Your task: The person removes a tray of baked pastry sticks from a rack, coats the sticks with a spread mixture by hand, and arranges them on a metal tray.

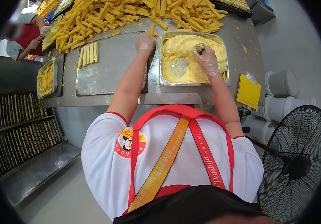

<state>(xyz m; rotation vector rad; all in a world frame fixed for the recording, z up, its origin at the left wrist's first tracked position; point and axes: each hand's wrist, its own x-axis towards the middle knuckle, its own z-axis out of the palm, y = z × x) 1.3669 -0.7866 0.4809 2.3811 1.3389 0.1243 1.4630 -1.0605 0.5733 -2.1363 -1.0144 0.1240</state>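
My left hand [145,42], in a clear plastic glove, is closed around a yellow cake stick [152,30] that points up, away from me. It is over the right edge of a metal baking sheet [112,69], where a short row of cream-coated sticks [88,54] lies at the left. My gloved right hand [207,61] grips a tool with a dark rounded end [200,47]; the rest of the tool is hidden. This hand is over a rectangular metal pan [190,83] of pale yellow cream [177,46], whose surface is scooped and smeared.
A large heap of yellow sticks [104,16] covers the back of the steel table [248,48]. At the left stands a smaller pan of sticks [45,80]; a co-worker [26,35] is beyond it. Right: yellow cloth [249,90], white buckets [281,83], fan [296,164]. Lower left: tray rack [18,127].
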